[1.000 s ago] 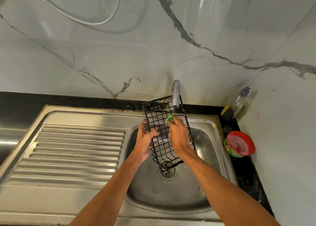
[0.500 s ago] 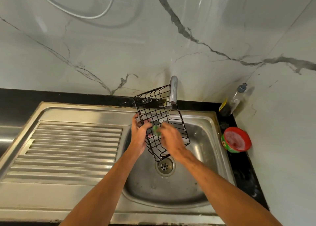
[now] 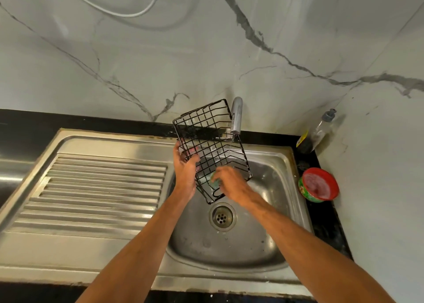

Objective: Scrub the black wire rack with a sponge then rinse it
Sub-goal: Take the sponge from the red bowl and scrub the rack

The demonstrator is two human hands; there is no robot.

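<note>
Left hand (image 3: 184, 172) grips the black wire rack (image 3: 212, 151) (tilted over the sink (image 3: 270, 252)) by its edge; right hand (image 3: 231, 184) pinches the sponge (image 3: 215, 181) against the rack's lower wires.

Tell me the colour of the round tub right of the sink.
The tub is red-topped with green sides; head view.
</note>
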